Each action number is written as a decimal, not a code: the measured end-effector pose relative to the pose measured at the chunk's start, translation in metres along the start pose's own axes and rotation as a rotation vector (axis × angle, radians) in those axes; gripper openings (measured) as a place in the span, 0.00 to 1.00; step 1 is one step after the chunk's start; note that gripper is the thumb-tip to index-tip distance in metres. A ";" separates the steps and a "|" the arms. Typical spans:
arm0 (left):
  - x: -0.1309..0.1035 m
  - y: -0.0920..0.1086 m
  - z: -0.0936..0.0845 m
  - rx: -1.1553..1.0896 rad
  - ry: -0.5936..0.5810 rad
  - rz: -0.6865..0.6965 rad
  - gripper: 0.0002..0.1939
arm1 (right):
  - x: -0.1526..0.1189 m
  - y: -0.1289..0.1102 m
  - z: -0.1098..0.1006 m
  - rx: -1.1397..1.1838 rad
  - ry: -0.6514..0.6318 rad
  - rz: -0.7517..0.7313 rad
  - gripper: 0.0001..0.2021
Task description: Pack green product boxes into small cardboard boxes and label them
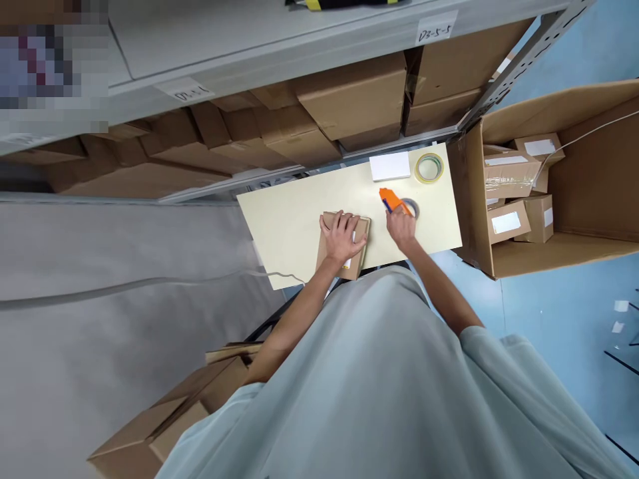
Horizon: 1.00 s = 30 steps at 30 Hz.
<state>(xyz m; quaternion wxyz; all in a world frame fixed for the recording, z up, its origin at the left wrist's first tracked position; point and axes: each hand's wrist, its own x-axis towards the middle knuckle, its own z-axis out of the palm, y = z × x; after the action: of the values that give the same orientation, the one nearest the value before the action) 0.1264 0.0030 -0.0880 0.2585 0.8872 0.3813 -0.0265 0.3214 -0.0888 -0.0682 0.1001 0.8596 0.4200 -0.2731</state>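
A small cardboard box [325, 249] with a white label lies near the front edge of a cream tabletop [284, 226]. My left hand [342, 238] rests on top of it with the fingers spread, covering part of the label. To the right, my right hand [401, 225] is closed around an orange tape dispenser [392, 199] with a blue part. A roll of tape [413, 207] shows beside the dispenser's far end, partly hidden by it. The dispenser is over the table, apart from the box.
A white stack, perhaps labels [390, 166], and a yellow tape roll [429, 168] lie at the table's back right. A large open carton [564, 256] holding several small labelled boxes stands to the right. Shelving [299, 73] with cartons runs behind; more cartons [172, 416] are at lower left.
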 end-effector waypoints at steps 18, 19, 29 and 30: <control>0.011 0.035 -0.057 -0.213 0.261 0.004 0.22 | -0.027 0.005 -0.080 0.051 0.058 -0.156 0.34; 0.010 0.043 -0.063 -0.242 0.297 0.003 0.19 | -0.029 0.002 -0.086 0.075 0.089 -0.172 0.32; 0.040 0.064 -0.173 -0.337 0.640 0.114 0.19 | -0.013 -0.049 -0.204 0.186 0.363 -0.417 0.23; 0.049 0.061 -0.188 -0.328 0.677 0.108 0.20 | -0.006 -0.059 -0.223 0.153 0.400 -0.453 0.24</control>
<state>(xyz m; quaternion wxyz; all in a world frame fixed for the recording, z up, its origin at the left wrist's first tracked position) 0.1752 0.0902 0.0891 0.2576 0.8114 0.3969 0.3432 0.3585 0.0338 0.1236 -0.1130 0.7859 0.5905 -0.1445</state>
